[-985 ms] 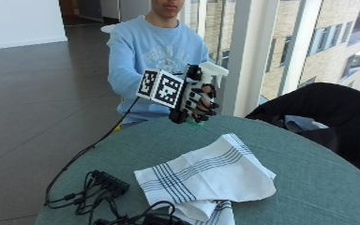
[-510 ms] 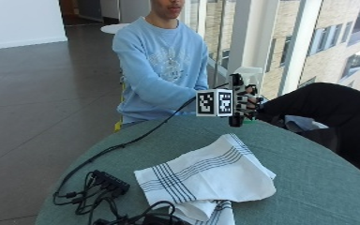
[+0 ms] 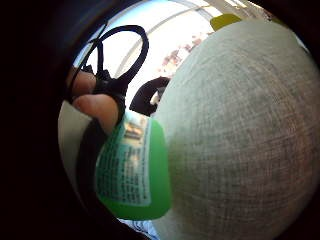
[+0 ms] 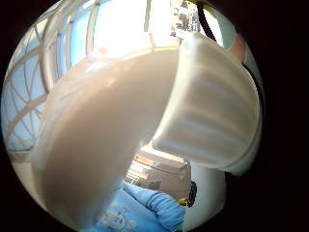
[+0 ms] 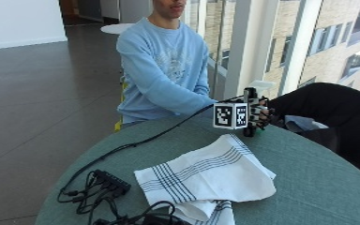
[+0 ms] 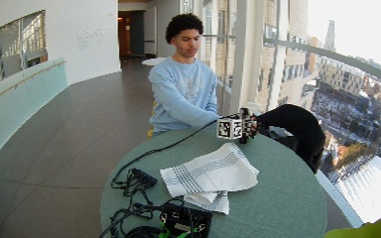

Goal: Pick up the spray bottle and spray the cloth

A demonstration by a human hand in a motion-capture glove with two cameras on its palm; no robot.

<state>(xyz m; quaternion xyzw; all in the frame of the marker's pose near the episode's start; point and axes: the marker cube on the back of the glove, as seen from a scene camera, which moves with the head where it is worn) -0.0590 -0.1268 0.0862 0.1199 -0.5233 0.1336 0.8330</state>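
Observation:
In the outside view my gloved right hand [image 5: 259,117] grips the spray bottle [image 5: 251,93] upright at the table's far edge, beyond the cloth. The bottle's white spray head [image 4: 212,111] fills the thumb side palm view. Its green body with a label [image 3: 132,170] shows in the little finger side palm view, low over the grey-green table [image 3: 240,140]. I cannot tell whether its base touches the table. The white cloth with dark stripes [image 5: 205,178] lies crumpled in the middle of the table, nearer the front than the hand. The wide outside view shows the same hand [image 6: 248,128] and cloth [image 6: 207,176].
A black power strip with tangled cables [image 5: 108,183] lies at the table's left front, and one cable runs up to the hand. A dark jacket [image 5: 330,108] hangs over a chair just beyond the table [image 5: 317,187] at the right. Windows stand behind.
The hand has carried the bottle from chest height in front of the person to the right and down, to the table's far edge.

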